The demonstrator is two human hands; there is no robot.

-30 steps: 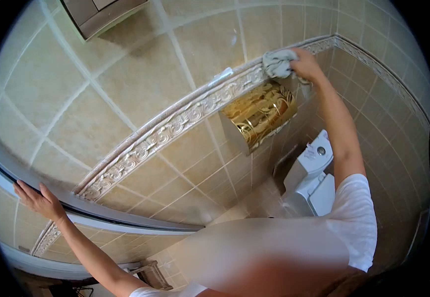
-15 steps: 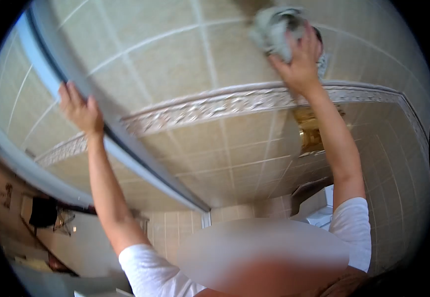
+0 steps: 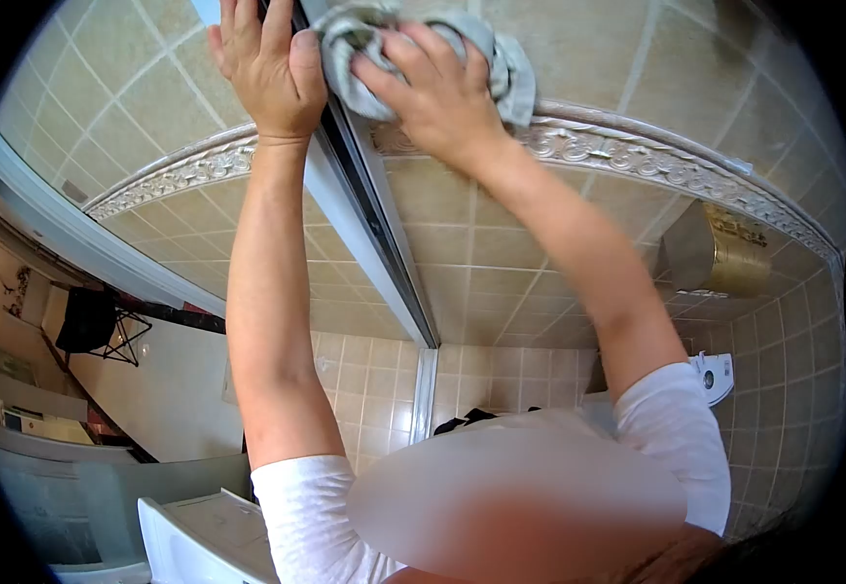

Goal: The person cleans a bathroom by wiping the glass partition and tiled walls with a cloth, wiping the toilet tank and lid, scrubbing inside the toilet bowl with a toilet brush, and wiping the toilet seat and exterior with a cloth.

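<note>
Nearest us, our bare arms reach up from white sleeves (image 3: pixel 681 428). Our left hand (image 3: pixel 272 83) lies open against the metal frame (image 3: pixel 360 180), fingers extended and slightly apart, the top of the picture cutting off some tips. Our right hand (image 3: pixel 442 102) has its fingers bent into a bunched, pale cloth (image 3: pixel 510 83), which we hold against the tiled wall (image 3: pixel 578 49). The cloth sits under our right fingers, its longer spread running crosswise from just beside our left thumb toward the right. Our right hand is the nearer, already on it; the upright frame passes at its left edge. The carved border (image 3: pixel 637 161) runs along the wall just below the cloth. Farther off to the right hangs a gold box (image 3: pixel 734 258); away to the left stands a black folding chair (image 3: pixel 92 321).
</note>
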